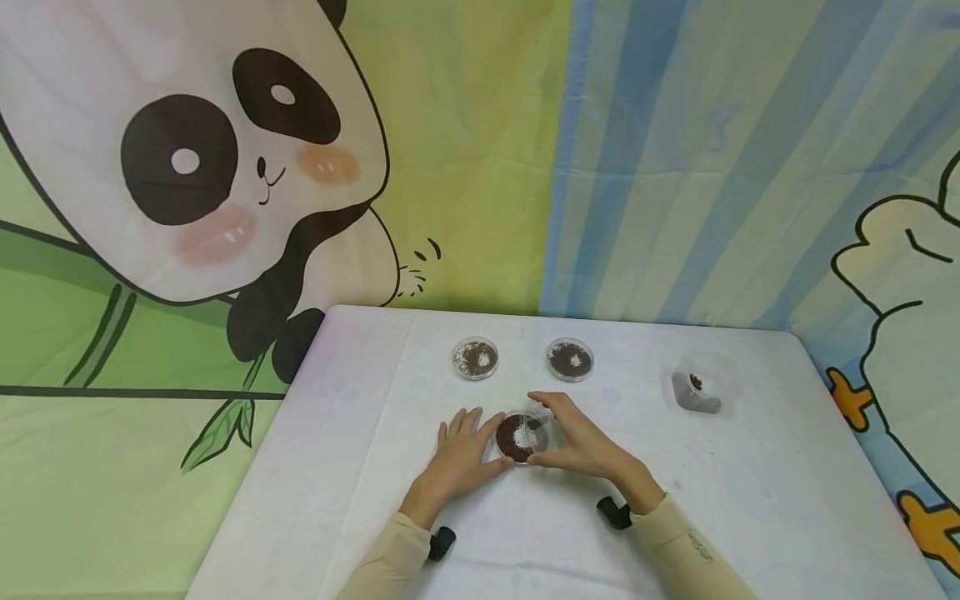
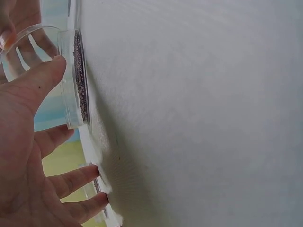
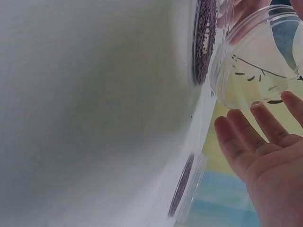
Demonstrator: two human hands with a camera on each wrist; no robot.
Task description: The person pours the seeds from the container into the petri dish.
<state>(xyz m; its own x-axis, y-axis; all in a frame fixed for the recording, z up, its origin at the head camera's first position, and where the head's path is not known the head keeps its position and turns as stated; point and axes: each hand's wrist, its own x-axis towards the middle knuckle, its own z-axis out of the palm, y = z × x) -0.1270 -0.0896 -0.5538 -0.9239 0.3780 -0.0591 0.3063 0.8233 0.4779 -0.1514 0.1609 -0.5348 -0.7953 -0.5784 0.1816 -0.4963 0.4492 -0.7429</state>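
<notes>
A clear petri dish (image 1: 512,442) of dark brown granules with a white patch lies on the table before me. My left hand (image 1: 461,462) grips its side between thumb and index finger, the other fingers spread toward the cloth. In the left wrist view the dish (image 2: 80,80) appears edge-on, the thumb at its rim. My right hand (image 1: 581,442) holds a clear round lid (image 1: 542,423) by its edge between thumb and fingers. The lid (image 3: 255,61) stands tilted over the dish's right side, as the right wrist view shows. The right thumb is mostly hidden there.
Two more petri dishes of brown granules, the left one (image 1: 475,358) and the right one (image 1: 569,360), sit farther back. At the right stands a small grey container (image 1: 696,396) with a clear round piece (image 1: 712,371) over it. Printed curtains (image 1: 465,167) hang behind the white table (image 1: 750,500).
</notes>
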